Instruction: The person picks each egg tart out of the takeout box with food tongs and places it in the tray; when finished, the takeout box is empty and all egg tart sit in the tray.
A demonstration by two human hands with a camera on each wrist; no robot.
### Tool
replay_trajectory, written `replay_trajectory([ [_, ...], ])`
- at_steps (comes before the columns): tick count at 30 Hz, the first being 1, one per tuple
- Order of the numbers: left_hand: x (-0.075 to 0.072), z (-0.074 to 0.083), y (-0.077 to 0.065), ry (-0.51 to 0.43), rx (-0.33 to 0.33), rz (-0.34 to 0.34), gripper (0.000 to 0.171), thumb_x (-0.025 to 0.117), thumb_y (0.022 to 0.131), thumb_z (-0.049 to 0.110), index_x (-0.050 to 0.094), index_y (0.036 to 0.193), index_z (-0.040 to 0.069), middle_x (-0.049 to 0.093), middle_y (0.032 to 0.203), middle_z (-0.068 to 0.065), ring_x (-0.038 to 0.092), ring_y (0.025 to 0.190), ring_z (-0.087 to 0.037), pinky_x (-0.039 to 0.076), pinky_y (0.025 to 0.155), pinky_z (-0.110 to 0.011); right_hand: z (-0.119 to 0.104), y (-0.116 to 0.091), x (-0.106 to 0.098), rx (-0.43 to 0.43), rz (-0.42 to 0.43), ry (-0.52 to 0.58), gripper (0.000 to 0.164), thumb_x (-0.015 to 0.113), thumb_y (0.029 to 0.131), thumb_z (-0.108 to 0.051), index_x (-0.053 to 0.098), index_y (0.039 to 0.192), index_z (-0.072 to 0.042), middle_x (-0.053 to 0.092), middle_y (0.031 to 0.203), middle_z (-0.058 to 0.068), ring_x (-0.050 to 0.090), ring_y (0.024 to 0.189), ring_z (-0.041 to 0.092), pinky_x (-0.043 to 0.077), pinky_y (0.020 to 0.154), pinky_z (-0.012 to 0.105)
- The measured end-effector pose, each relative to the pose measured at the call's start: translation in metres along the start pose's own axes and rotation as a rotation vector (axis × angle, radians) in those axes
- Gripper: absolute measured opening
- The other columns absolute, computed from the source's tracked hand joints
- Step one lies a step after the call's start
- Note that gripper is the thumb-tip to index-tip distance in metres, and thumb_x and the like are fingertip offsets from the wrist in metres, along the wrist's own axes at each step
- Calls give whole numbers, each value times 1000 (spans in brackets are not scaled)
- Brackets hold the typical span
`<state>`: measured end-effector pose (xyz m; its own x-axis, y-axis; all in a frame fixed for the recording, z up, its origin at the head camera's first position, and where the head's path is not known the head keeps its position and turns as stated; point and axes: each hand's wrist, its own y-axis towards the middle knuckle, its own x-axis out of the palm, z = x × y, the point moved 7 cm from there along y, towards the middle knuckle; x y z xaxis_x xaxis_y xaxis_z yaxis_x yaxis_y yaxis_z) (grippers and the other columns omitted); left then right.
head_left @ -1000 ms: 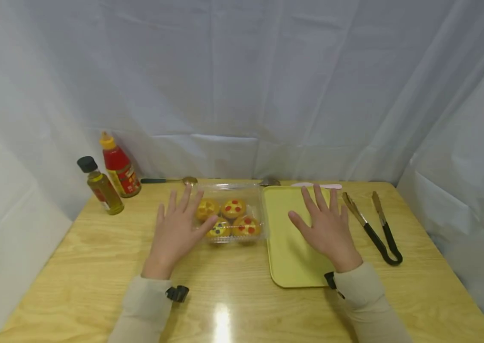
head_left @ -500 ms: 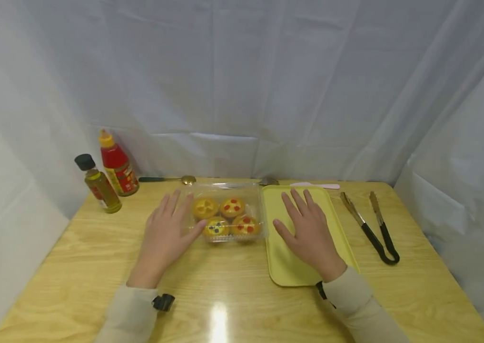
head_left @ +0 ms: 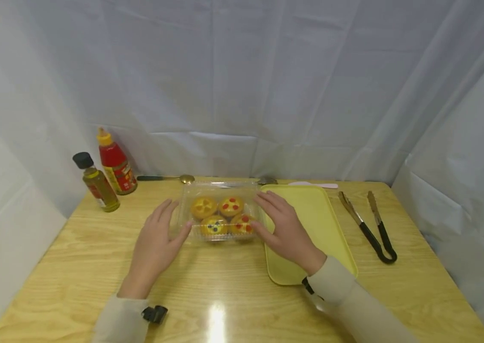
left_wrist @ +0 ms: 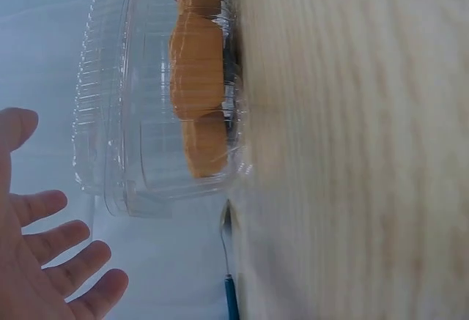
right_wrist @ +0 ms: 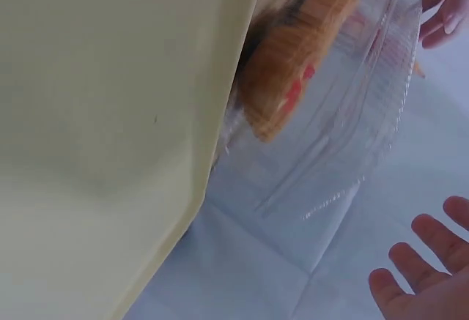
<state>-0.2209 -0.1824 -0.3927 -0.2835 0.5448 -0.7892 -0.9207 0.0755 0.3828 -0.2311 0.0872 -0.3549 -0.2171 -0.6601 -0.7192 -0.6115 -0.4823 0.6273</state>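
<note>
The clear container [left_wrist: 150, 144] of four tarts [head_left: 231, 206] is set on the worktop [head_left: 199, 295] beside the yellow tray [head_left: 316, 214]. The left grip [head_left: 154, 245] and right grip [head_left: 288, 232], both spread, are poised at the container's sides; reaching seems in hand, with even inward closing called for next.

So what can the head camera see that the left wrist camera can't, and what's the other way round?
Only the head view shows the yellow tray, black-handled tongs, red sauce bottle, dark-capped bottle, pink utensil, the sleeves and the tops of all four tarts.

Only the left wrist view shows the palm side of the left hand and a low, side-on look at the clear box.

Both show that box, tarts, the green-handled spoon, wooden table, pale cloth, the left hand and at least some right hand fingers.
</note>
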Motion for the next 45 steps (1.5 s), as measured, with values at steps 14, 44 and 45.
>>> replay_trajectory([
  [14, 9, -29, -14, -326, -165, -28, 55, 44, 105, 39, 38, 147, 4, 38, 148, -20, 46, 125, -38, 45, 94, -56, -26, 28, 30, -125, -33, 117, 52, 77, 87, -22, 60, 131, -1, 57, 131, 15, 50, 125, 27, 39, 107, 41],
  [44, 38, -59, -25, -930, -567, -168, 40, 34, 108, 13, 40, 147, 4, 49, 137, -20, 57, 97, -14, 54, 81, -31, -70, 60, 93, -217, -293, -27, 53, 69, 93, -38, 59, 135, -7, 54, 139, 13, 42, 135, 30, 30, 114, 43],
  [45, 38, -59, -26, -934, -572, -170, 40, 35, 108, 15, 40, 147, 4, 49, 136, -20, 57, 97, -14, 54, 81, -32, -70, 60, 95, -214, -305, -35, 54, 69, 93, -39, 59, 136, -8, 54, 139, 13, 41, 135, 31, 30, 114, 44],
])
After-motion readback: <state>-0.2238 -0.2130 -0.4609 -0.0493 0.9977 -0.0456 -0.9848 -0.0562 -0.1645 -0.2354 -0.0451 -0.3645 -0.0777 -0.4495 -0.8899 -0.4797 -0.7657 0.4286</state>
